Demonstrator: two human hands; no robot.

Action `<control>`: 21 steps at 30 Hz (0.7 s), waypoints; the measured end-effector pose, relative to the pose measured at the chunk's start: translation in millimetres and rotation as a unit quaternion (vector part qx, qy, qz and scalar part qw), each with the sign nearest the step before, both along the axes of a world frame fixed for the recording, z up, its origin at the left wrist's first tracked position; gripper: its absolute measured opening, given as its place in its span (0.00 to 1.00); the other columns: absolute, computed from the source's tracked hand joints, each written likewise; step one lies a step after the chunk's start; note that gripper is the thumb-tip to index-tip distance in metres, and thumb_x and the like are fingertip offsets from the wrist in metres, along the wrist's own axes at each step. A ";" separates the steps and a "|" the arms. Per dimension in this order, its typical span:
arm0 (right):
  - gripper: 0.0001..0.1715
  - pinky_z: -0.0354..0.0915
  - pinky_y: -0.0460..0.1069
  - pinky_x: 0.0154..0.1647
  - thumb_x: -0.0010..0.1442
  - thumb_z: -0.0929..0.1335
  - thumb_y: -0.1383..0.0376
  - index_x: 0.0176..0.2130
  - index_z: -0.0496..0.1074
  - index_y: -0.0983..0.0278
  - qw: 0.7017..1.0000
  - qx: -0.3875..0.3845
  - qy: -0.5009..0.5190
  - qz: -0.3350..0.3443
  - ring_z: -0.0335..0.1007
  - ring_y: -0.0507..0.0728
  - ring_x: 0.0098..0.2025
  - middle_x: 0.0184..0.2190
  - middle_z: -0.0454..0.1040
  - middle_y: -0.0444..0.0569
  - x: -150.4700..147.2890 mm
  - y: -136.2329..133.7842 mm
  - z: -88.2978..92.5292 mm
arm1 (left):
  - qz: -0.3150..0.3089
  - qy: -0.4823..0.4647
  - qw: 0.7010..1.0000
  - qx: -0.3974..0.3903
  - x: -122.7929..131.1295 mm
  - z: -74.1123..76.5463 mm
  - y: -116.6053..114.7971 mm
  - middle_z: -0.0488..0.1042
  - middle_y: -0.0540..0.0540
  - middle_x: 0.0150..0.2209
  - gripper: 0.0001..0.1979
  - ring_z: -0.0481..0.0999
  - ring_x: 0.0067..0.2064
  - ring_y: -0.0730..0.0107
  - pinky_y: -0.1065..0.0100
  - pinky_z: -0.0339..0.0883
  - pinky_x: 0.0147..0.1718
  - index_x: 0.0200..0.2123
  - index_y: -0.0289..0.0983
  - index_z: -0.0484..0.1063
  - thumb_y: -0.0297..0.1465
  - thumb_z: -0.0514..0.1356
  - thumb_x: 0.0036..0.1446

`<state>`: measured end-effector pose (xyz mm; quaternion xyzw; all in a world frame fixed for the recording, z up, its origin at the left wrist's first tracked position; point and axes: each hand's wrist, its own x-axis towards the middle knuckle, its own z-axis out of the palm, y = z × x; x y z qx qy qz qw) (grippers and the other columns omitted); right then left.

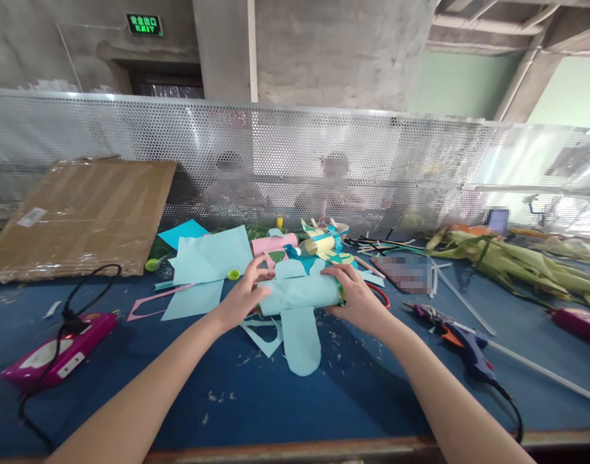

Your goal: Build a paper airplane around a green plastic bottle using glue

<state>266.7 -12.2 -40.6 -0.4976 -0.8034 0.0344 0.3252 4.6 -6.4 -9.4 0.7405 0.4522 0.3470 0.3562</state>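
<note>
Both my hands hold a light blue paper roll just above the blue table. My left hand grips its left end, fingers curled around it. My right hand wraps its right end. A rounded light blue paper flap hangs from the roll toward me. Behind the roll lie light blue paper sheets, a pink paper roll and a yellow paper figure.
A blue hot glue gun with its cord lies to the right, a magenta power strip to the left. Cardboard leans at back left, corn husks at back right. A perforated metal screen closes the far side, people behind it.
</note>
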 end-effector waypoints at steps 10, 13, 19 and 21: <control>0.37 0.55 0.57 0.60 0.44 0.73 0.67 0.53 0.62 0.59 0.997 -0.069 0.007 0.040 0.56 0.63 0.60 0.53 0.59 0.53 -2.9 -3.5 -1.9 | 0.124 -0.098 0.978 -0.133 12.2 -0.7 5.4 0.74 0.46 0.37 0.20 0.72 0.47 0.54 0.62 0.62 0.44 0.41 0.40 0.65 0.43 0.62 0.45; 0.42 0.57 0.57 0.58 0.42 0.75 0.61 0.55 0.62 0.58 0.990 -0.134 0.002 0.044 0.58 0.63 0.59 0.55 0.59 0.54 0.1 -6.0 3.4 | 0.122 -0.114 0.973 -0.159 9.8 -2.6 6.8 0.74 0.47 0.36 0.22 0.73 0.44 0.54 0.62 0.63 0.40 0.42 0.40 0.66 0.40 0.63 0.43; 0.26 0.65 0.51 0.45 0.63 0.58 0.49 0.46 0.73 0.63 0.976 -0.211 0.042 -0.015 0.70 0.61 0.48 0.47 0.74 0.54 -10.4 5.3 18.0 | 0.097 -0.112 0.974 -0.173 5.6 -2.2 9.0 0.74 0.47 0.37 0.23 0.74 0.42 0.57 0.63 0.62 0.39 0.42 0.40 0.65 0.38 0.65 0.40; 0.27 0.64 0.51 0.38 0.63 0.57 0.50 0.35 0.76 0.64 0.975 -0.218 0.023 -0.037 0.72 0.61 0.40 0.36 0.77 0.54 -20.0 13.1 22.9 | 0.090 -0.120 0.973 -0.175 5.6 -2.2 9.7 0.74 0.47 0.36 0.23 0.74 0.42 0.57 0.64 0.62 0.39 0.41 0.40 0.65 0.38 0.65 0.40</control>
